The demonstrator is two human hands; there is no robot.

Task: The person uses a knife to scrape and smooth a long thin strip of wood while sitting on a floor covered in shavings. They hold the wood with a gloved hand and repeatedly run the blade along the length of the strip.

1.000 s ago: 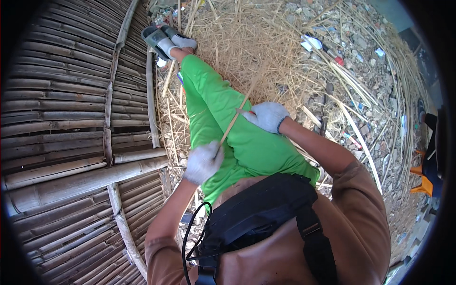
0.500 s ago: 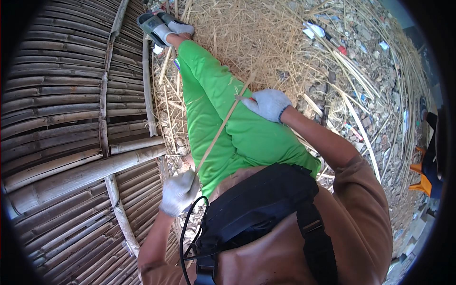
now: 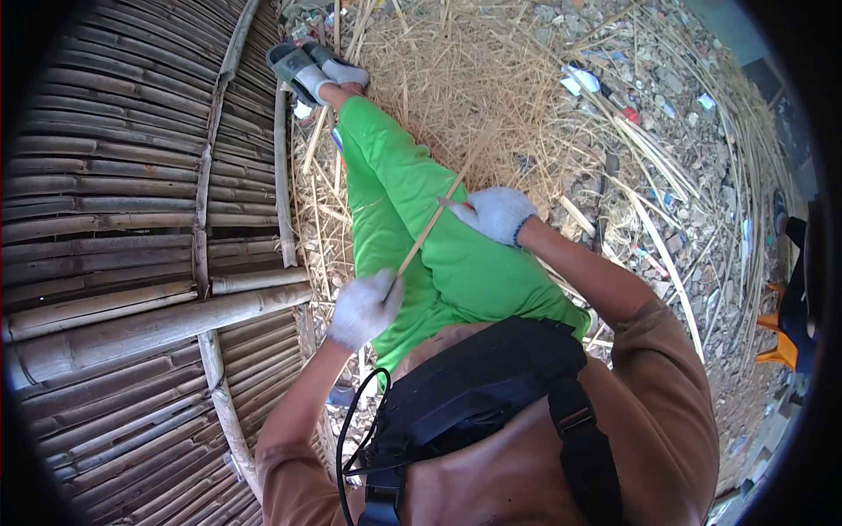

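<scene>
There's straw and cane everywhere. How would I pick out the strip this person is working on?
Find the bright green trousers. Across them slants a thin pale bamboo strip, running from the left hand up past the right hand. Unlike the loose straw, it is held off the ground by white gloves.

The left hand (image 3: 364, 307), in a white glove, is closed into a loose fist low over the left thigh, its fingers (image 3: 381, 289) curled shut and the knuckles turned up toward the camera. Its forearm runs bare from the lower edge, bent at the elbow and angled up and slightly right. The right hand (image 3: 495, 213), gloved the same way (with a dark cuff at the wrist), sits higher and farther forward over the same leg, fingers folded in, thumb side pointing left. The right forearm comes in from a brown sleeve, stretched diagonally up and left. The two hands are well apart.
</scene>
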